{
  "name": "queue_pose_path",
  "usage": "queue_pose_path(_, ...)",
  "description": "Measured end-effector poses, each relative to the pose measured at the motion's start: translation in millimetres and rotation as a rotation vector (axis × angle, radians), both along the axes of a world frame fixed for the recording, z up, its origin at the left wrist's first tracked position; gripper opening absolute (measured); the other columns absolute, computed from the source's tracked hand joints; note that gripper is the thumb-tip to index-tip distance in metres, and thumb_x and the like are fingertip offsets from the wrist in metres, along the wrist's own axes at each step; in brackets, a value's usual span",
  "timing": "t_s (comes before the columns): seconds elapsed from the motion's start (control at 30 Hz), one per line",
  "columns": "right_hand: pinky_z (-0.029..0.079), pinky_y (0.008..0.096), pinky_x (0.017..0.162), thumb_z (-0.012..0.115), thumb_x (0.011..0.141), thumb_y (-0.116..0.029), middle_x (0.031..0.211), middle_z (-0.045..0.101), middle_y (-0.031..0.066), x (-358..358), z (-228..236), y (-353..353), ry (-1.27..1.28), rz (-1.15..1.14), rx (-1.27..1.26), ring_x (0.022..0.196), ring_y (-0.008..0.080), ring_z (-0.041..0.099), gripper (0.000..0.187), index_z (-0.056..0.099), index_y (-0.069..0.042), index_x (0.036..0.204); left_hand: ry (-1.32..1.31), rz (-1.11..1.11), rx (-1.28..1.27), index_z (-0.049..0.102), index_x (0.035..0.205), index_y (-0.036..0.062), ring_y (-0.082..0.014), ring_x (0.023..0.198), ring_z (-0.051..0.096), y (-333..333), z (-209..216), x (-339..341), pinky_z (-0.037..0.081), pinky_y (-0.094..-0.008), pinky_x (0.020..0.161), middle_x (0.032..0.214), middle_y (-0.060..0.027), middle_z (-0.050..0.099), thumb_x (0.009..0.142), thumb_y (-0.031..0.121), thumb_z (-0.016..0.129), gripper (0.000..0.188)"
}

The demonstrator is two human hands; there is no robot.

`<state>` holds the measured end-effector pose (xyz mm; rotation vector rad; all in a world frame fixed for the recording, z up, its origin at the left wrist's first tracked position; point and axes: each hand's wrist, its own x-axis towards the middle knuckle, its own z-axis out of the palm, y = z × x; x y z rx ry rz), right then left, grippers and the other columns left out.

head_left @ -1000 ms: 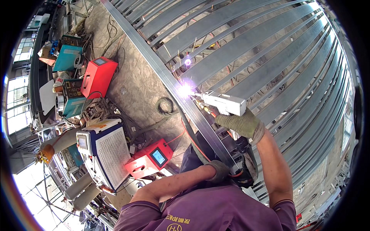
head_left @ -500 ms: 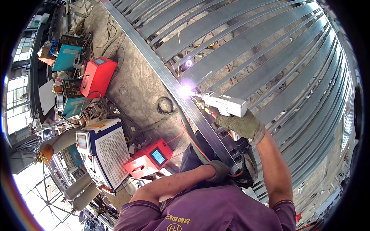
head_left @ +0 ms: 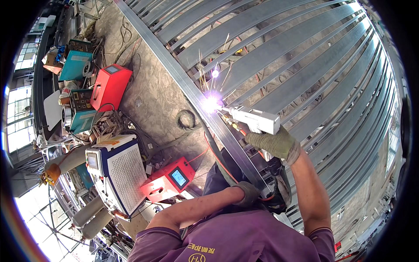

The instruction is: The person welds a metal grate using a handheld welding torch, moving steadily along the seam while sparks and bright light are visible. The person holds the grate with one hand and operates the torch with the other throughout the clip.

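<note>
Gloved right hand (head_left: 273, 143), right of centre, closed around a white welding gun (head_left: 255, 117); arc (head_left: 211, 104) glares mid-frame on the grey steel rail (head_left: 174, 74). Gun looks rigid, moderately weighty; best held at the rear, clear of the hot nozzle (head_left: 224, 108). Rail likely heavy, stiff. Gloved left hand (head_left: 248, 193), lower centre, beside rail's end; can't tell if gripping.

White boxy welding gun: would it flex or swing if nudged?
The white boxy welding gun seems stiff: it looks straight and hard-edged. Gripped near its rear by the green-gloved right hand, it would likely swing as one piece. Its slim nozzle might skid on the smooth-looking grey steel beam; glare hides any contact.
</note>
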<state>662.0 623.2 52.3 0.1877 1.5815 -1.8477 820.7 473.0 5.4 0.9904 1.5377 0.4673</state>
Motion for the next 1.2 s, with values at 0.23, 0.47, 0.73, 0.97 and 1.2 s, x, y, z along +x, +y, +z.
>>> queue_pose_path(0.23,0.056,0.0256,0.062,0.081,0.091,-0.010,0.102,0.074,0.0020,0,6,0,-0.049,-0.003,-0.010,0.079,0.0083,0.066,0.049,0.065,-0.004,0.137,-0.011,0.010,0.023,0.081,0.099,0.0045,-0.0390,0.097,0.076,-2,-8,7,0.060,-0.0471,0.083,0.097,-0.0208,0.078,0.083,0.023,0.070,0.027)
queue_pose_path(0.47,0.061,0.0263,0.076,0.083,0.091,-0.011,0.122,0.072,0.0078,-3,13,2,-0.097,0.073,0.041,0.104,0.0150,0.070,0.069,0.052,-0.006,0.153,-0.042,0.010,0.024,0.079,0.096,0.0028,-0.0416,0.093,0.075,-4,0,-2,0.059,-0.0494,0.082,0.093,-0.0216,0.077,0.083,0.018,0.068,0.023)
queue_pose_path(0.73,0.059,0.0286,0.076,0.086,0.089,-0.014,0.112,0.073,0.0052,16,2,3,-0.087,-0.093,-0.001,0.092,0.0105,0.065,0.061,0.060,-0.005,0.144,-0.004,0.047,0.134,0.081,0.092,0.0043,-0.0417,0.090,0.075,-6,-18,16,0.060,-0.0495,0.078,0.092,-0.0214,0.077,0.083,0.024,0.068,0.025)
queue_pose_path(0.97,0.061,0.0292,0.080,0.085,0.089,-0.009,0.117,0.073,0.0056,19,20,18,-0.105,-0.122,-0.030,0.098,0.0117,0.066,0.060,0.060,-0.003,0.144,0.002,-0.014,0.116,0.080,0.093,0.0046,-0.0413,0.091,0.075,1,-17,16,0.060,-0.0496,0.080,0.092,-0.0212,0.077,0.082,0.024,0.068,0.026)
queue_pose_path(1.2,0.060,0.0294,0.082,0.086,0.088,-0.009,0.116,0.073,0.0053,22,18,25,-0.089,-0.032,0.013,0.099,0.0115,0.066,0.058,0.063,-0.004,0.141,-0.039,-0.051,0.034,0.080,0.097,0.0034,-0.0414,0.096,0.075,19,-4,18,0.059,-0.0498,0.084,0.095,-0.0223,0.077,0.083,0.025,0.068,0.028)
